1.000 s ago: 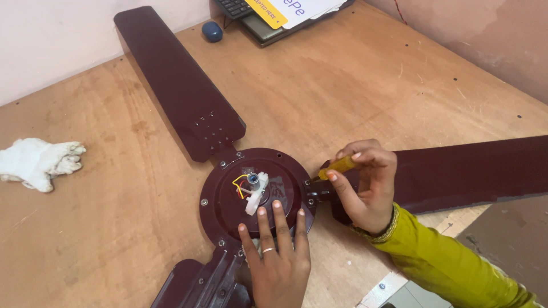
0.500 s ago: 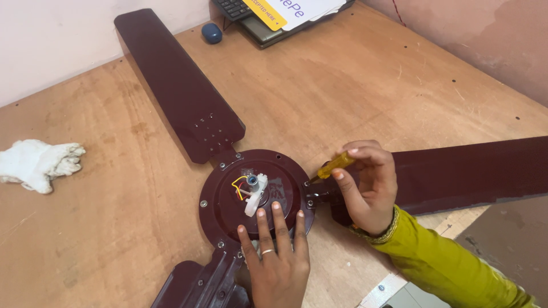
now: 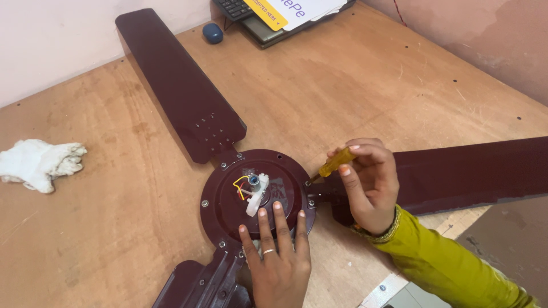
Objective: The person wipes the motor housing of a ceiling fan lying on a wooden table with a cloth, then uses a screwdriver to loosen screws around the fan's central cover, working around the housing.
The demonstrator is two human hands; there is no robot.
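A wooden table (image 3: 399, 85) seen from above, with a dark maroon ceiling fan lying flat on it. At the far left lies a crumpled white cloth (image 3: 40, 163), well apart from the fan. One fan blade (image 3: 177, 85) runs from the upper left down toward the centre, where it bolts to the round motor housing (image 3: 228, 197). The housing is a maroon disc with small screws around its rim; a short white fitting (image 3: 257, 191) with yellow and red wires (image 3: 240, 185) stands at its middle. A second blade stub (image 3: 194, 282) leaves the housing toward the bottom edge. The left hand (image 3: 279, 256) lies flat, palm down, fingers spread on the lower part of the housing, pressing it rather than gripping anything; a ring shows on one finger. To the right, the right hand (image 3: 371, 185) is closed around a yellow-handled screwdriver (image 3: 334, 163), thumb and fingers pinching the handle. The tool's long axis slants down and to the left, its tip resting at a screw (image 3: 308, 183) on the housing's right rim, where the third blade (image 3: 474, 174) joins and stretches off to the right. The screw lies just left of the right hand, which is the nearer one. A yellow-green sleeve (image 3: 445, 268) covers that arm. At the top edge sit a keyboard (image 3: 234, 7), a small dark blue oval object (image 3: 212, 32) and a printed card (image 3: 297, 8).
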